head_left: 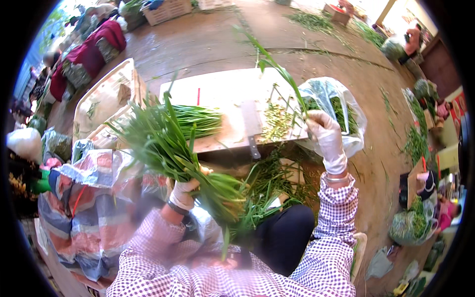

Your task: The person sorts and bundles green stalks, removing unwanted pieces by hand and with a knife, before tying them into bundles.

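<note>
Nearest the wearer, a dark-trousered knee (287, 237) sits beside a loose heap of green leaves (272, 183) below the counter's near edge. The left hand (184, 193), in a white glove, is closed around a thick bunch of long green leaves (166, 138), held above the counter's near left corner; the bunch is partly blurred. The right hand (327, 137), also gloved, pinches a long green stalk (282, 72) near its lower end, off the counter's right edge and well apart from the bunch. On the counter (222, 91), a cleaver (251, 121) lies with its handle past the near edge, between a neat green bundle (195, 120) toward the left edge and cut pale pieces (276, 121) toward the right. A clear plastic bag (352, 141) stands at the right edge; a pale crate (106, 101) stands beyond the left. Assessment: the left grip should be firm but not crushing, with the stems level; the right is best kept to one stalk at a time, lifted clear of neighbours. The overhanging handle could catch a sleeve and merits care.
</note>
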`<state>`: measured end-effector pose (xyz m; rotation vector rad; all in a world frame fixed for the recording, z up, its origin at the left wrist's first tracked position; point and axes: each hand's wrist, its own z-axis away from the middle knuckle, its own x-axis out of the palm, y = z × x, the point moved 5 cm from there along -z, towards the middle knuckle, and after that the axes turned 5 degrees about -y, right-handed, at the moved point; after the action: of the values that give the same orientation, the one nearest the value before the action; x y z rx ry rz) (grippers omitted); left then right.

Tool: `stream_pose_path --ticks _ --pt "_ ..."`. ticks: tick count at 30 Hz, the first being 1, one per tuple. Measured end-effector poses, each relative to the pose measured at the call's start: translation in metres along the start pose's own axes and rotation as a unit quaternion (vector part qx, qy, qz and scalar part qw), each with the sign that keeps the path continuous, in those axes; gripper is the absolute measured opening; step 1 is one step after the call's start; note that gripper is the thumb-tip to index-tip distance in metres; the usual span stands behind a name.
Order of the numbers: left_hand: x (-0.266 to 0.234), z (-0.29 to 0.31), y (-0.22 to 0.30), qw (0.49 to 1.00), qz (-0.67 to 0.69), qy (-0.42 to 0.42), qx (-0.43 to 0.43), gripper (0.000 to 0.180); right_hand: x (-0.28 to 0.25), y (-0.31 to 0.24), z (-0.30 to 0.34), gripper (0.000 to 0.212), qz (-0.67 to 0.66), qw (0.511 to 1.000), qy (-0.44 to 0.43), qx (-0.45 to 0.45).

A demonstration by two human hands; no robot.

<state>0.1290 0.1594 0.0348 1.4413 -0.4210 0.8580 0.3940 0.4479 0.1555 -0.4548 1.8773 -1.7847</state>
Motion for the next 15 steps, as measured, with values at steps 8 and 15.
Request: stream_pose_path --ticks 8,15 --pt "-0.038 0.075 -0.016 0.989 0.091 0.12 0.013 0.032 0.192 -0.057 -0.106 0.015 -0.064 0.978 -0.101 -0.171" --pt "-0.037 0.072 -0.009 0.989 0.054 0.135 -0.005 0.029 0.289 0.14 -0.18 0.028 0.476 0.854 -0.209 -0.006"
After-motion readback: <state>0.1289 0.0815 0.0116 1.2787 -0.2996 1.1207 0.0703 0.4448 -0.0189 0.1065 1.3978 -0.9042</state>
